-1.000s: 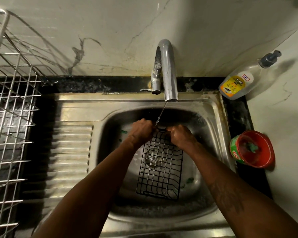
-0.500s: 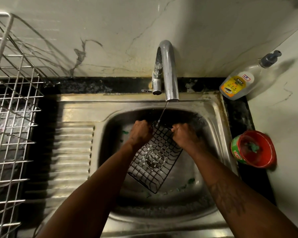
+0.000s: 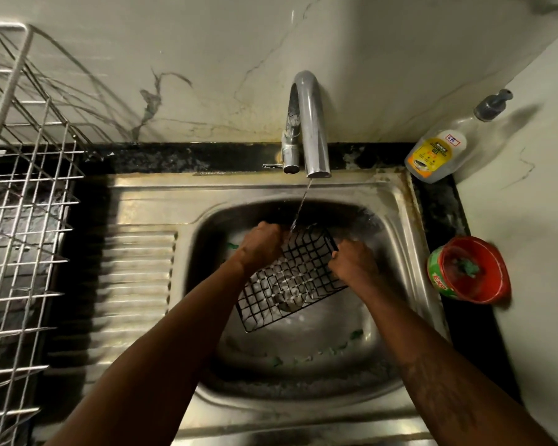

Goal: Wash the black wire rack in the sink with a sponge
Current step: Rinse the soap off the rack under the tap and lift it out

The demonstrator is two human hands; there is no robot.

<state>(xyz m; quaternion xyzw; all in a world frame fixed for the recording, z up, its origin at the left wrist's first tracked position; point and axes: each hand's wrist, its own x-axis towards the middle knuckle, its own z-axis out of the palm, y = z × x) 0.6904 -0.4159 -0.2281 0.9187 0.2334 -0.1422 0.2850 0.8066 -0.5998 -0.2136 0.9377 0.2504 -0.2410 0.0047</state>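
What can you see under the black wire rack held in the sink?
Through the grid of the black wire rack, the round drain and wet floor of the sink show. The left hand and right hand grip its upper corners, hiding whatever lies beneath them.

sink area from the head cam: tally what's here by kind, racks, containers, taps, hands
wire racks: 2, the black wire rack and the steel drying rack
containers: 2, the pump bottle and the red tub
taps: 1, the tap
hands: 2, left hand and right hand
total: 7
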